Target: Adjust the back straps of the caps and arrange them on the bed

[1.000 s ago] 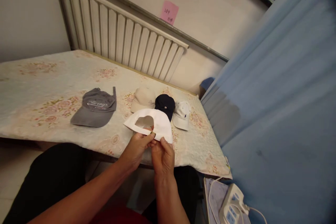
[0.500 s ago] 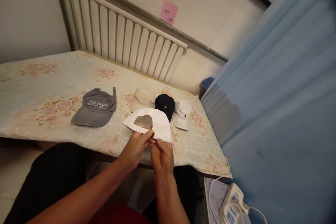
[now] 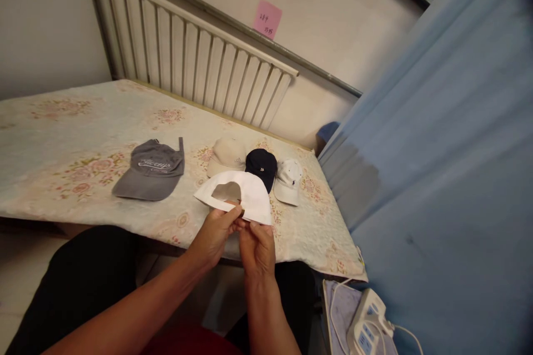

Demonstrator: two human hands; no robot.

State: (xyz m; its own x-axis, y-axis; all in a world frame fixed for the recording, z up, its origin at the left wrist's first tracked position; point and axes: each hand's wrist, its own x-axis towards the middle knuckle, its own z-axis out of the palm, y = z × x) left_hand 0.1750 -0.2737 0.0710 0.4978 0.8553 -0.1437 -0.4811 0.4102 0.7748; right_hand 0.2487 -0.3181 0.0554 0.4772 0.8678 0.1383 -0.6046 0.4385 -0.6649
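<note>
A white baseball cap [image 3: 255,195] is held over the bed's front edge, its back opening facing me. My left hand [image 3: 214,233] pinches the strap end at the lower edge of that opening, near a small brown buckle. Close beside it, my right hand [image 3: 259,241] grips the cap's lower rim with thumb and fingers. Beyond the held cap lie a beige cap [image 3: 228,155], a black cap [image 3: 261,165] and an off-white cap [image 3: 288,177] in a row. A grey cap [image 3: 152,172] with white lettering rests to the left, its strap sticking up.
The bed [image 3: 137,105] has a flowered cover. Behind it are a radiator [image 3: 187,55] and a pink note [image 3: 267,19] on the wall. A blue curtain [image 3: 433,177] hangs at the right. A power strip [image 3: 368,321] with cords sits on a small stand at the lower right.
</note>
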